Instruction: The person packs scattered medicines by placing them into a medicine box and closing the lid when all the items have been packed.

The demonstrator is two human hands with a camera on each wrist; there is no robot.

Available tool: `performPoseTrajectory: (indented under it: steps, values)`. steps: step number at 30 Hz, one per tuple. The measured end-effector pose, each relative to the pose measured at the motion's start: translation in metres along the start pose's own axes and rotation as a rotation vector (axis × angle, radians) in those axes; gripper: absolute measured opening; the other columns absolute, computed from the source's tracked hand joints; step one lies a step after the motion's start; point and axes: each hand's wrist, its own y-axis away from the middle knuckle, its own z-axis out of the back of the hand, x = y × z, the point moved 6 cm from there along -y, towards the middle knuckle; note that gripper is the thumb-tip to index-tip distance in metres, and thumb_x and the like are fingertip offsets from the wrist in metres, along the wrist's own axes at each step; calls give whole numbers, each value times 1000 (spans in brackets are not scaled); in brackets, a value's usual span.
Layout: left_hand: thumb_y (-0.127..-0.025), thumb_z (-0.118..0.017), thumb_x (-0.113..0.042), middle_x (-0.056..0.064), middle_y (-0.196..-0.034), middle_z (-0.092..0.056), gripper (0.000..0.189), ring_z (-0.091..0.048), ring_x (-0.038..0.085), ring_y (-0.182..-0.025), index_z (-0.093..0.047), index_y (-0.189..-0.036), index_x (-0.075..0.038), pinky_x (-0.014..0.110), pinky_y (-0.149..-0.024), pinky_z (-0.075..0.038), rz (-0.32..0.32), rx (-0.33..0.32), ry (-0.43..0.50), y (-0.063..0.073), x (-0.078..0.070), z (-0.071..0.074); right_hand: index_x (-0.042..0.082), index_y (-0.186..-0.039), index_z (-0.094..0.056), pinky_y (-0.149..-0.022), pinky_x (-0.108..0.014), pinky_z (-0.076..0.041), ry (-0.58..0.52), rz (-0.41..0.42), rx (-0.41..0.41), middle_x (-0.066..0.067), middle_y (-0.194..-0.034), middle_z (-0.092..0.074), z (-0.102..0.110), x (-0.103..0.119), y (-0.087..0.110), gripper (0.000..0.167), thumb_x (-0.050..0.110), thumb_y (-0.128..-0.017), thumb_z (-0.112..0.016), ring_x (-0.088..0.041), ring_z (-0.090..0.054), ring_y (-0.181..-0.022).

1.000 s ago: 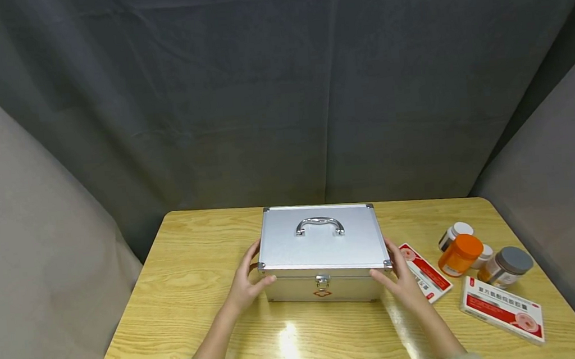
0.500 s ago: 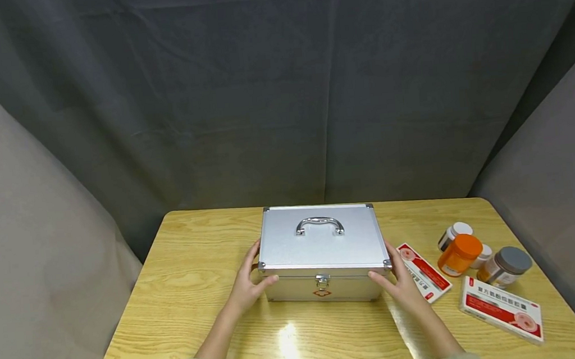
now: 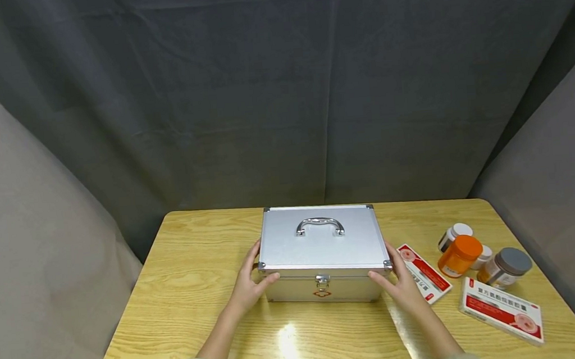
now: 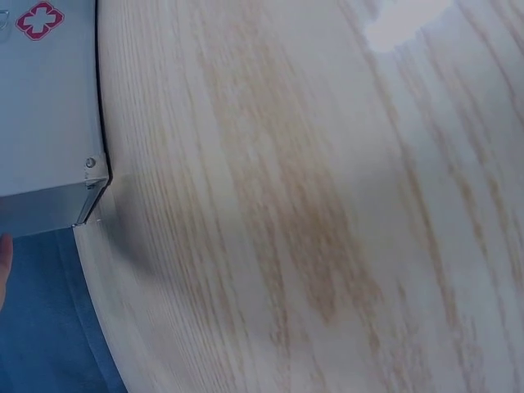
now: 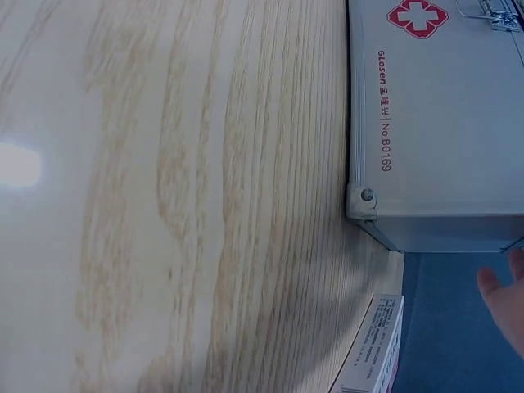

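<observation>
A silver first-aid case (image 3: 323, 250) with its lid closed stands on the wooden table, its chrome handle (image 3: 320, 226) on top. On the front are a metal latch (image 3: 322, 281) and a red cross mark (image 4: 39, 20). My left hand (image 3: 246, 287) holds the near left corner, thumb across the front and fingers along the side. At the near right corner my right hand (image 3: 401, 284) holds the case the same way. Only a bit of each hand shows in the wrist views, with fingertips (image 5: 489, 282) beside the case's right end.
Right of the case lie two red-and-white medicine boxes (image 3: 501, 310), one close beside the right hand. Behind them stand an orange bottle (image 3: 459, 256), a grey-capped jar (image 3: 505, 268) and two white-capped bottles (image 3: 455, 235). A dark curtain (image 3: 261, 102) hangs behind the table (image 3: 193, 266).
Both thumbs have shifted slightly inward along the case's front. The case stays where it was.
</observation>
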Motion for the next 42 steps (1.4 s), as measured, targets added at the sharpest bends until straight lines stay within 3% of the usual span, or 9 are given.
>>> performPoseTrajectory:
  steps: [7, 14, 21, 24, 30, 32, 36, 42]
  values:
    - [-78, -67, -6, 23, -144, -26, 78, -36, 40, -124, -23, -142, 4, 51, -96, -34, -1, -22, 8, 1, -2, 0, 7, -142, -28, -94, -5, -22, -20, -9, -35, -19, -141, -34, 0, 1, 1, 71, 9, -82, -66, -9, -32, -125]
    - [-77, -67, -6, 24, -143, -28, 75, -29, 38, -130, -28, -140, 5, 53, -99, -30, -36, -66, -3, 0, -4, 0, 3, -141, -30, -93, -3, -21, -25, -60, -56, -21, -142, -32, 3, 4, 2, 71, 10, -81, -67, -34, -29, -129]
    - [-77, -66, -8, 25, -141, -32, 72, -29, 41, -129, -31, -138, 5, 57, -101, -25, -34, -104, 18, -1, -9, 1, 5, -141, -33, -95, -6, -22, -23, -68, -79, -18, -142, -33, 5, 12, 2, 69, 11, -82, -67, -32, -28, -129]
    - [-77, -65, -9, 25, -139, -33, 71, -31, 41, -127, -32, -138, 5, 59, -100, -24, -42, -122, 35, -2, -13, 1, 6, -140, -34, -94, -7, -24, -25, -63, -94, -17, -141, -35, 5, 15, 1, 67, 11, -82, -67, -25, -33, -127]
    - [-78, -62, -11, 22, -136, -36, 67, -35, 36, -122, -33, -137, 2, 55, -100, -26, -21, -142, 69, -5, -17, 0, 4, -138, -38, -92, -6, -26, -58, -54, -124, -12, -134, -40, 5, 19, -2, 62, 7, -82, -65, 2, -39, -112]
    - [-78, -61, -11, 21, -135, -36, 66, -35, 34, -123, -34, -137, 2, 53, -101, -26, -12, -150, 79, -6, -17, 0, 5, -138, -39, -92, -6, -26, -61, -61, -124, -10, -133, -40, 5, 21, -4, 61, 8, -83, -65, 5, -39, -110]
    - [-78, -61, -10, 22, -132, -37, 63, -36, 32, -120, -37, -134, 4, 50, -102, -27, -10, -175, 108, -10, -19, 0, 9, -139, -36, -90, -9, -30, -92, -110, -109, -8, -134, -41, 5, 25, -6, 60, 12, -85, -62, 2, -39, -111]
    - [-77, -62, -7, 24, -124, -40, 57, -41, 24, -111, -42, -127, 9, 43, -100, -33, -30, -213, 128, -17, -26, 3, 10, -140, -34, -93, -16, -30, -106, -176, -88, -10, -136, -42, 8, 35, -10, 59, 18, -88, -60, -17, -38, -122]
